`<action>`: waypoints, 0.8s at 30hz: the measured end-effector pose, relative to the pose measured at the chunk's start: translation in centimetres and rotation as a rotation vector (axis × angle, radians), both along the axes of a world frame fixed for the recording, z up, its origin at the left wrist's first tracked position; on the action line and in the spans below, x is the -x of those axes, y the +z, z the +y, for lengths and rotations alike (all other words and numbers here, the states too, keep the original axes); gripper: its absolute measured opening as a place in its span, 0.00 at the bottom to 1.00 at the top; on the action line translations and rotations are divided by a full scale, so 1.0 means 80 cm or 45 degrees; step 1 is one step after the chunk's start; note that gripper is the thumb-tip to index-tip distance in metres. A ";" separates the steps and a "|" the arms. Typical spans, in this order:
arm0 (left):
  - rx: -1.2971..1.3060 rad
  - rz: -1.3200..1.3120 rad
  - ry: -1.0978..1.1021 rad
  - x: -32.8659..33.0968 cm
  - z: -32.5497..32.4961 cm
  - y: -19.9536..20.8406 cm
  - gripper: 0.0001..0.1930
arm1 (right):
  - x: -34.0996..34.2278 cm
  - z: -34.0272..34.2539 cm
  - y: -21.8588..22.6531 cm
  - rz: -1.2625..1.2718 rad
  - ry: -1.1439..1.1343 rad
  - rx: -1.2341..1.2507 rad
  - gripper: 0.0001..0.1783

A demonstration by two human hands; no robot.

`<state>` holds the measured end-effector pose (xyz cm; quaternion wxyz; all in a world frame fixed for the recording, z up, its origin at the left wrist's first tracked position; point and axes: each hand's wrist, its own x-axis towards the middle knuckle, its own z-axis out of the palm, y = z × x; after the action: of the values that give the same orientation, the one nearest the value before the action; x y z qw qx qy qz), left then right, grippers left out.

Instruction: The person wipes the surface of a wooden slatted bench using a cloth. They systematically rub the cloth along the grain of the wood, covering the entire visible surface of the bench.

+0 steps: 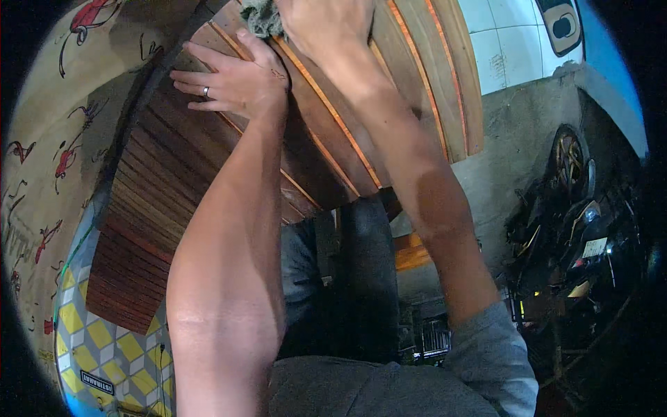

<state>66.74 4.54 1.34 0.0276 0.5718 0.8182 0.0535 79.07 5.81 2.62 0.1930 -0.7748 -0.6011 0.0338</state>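
A slatted wooden surface (306, 149) made of brown planks fills the upper middle, with bright orange strips between several of its slats. My left hand (240, 80) lies on it, palm down and fingers spread, with a ring on one finger. Farther forward and to the right, my right hand (326, 24) presses on the slats at the top edge of the view. A crumpled grey-green cloth (261, 17) sticks out on the left side of that hand. My right fingertips are hidden, but the hand appears to grip the cloth.
Fabric with red figures (66, 163) hangs or lies along the left. Below it is a yellow, grey and white diamond pattern (97, 316). White tiles (507, 42) show at upper right, and a dark motorcycle-like vehicle (573, 201) stands at right. My legs are under the wood's near edge.
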 end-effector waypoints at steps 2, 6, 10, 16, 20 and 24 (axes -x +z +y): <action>-0.015 0.010 -0.001 0.007 0.000 -0.006 0.45 | 0.005 -0.012 -0.001 -0.011 0.000 0.060 0.41; -0.015 0.023 0.014 0.015 -0.003 -0.010 0.45 | 0.018 -0.190 0.006 0.078 -0.035 0.273 0.38; -0.005 0.018 -0.012 0.009 -0.002 -0.003 0.45 | -0.001 -0.379 0.035 0.171 -0.058 0.540 0.38; 0.013 0.007 -0.020 0.009 -0.003 0.000 0.45 | -0.005 -0.319 0.014 0.146 -0.027 0.332 0.40; -0.017 0.019 -0.018 0.016 -0.001 -0.007 0.45 | 0.011 -0.125 -0.017 0.012 -0.002 -0.184 0.36; -0.073 0.018 -0.036 0.010 -0.001 -0.011 0.47 | 0.014 0.018 -0.014 -0.235 -0.101 -0.182 0.43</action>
<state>65.90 4.50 0.42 0.0062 0.5841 0.8084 0.0724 77.99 7.27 1.52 0.1928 -0.7821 -0.5860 -0.0883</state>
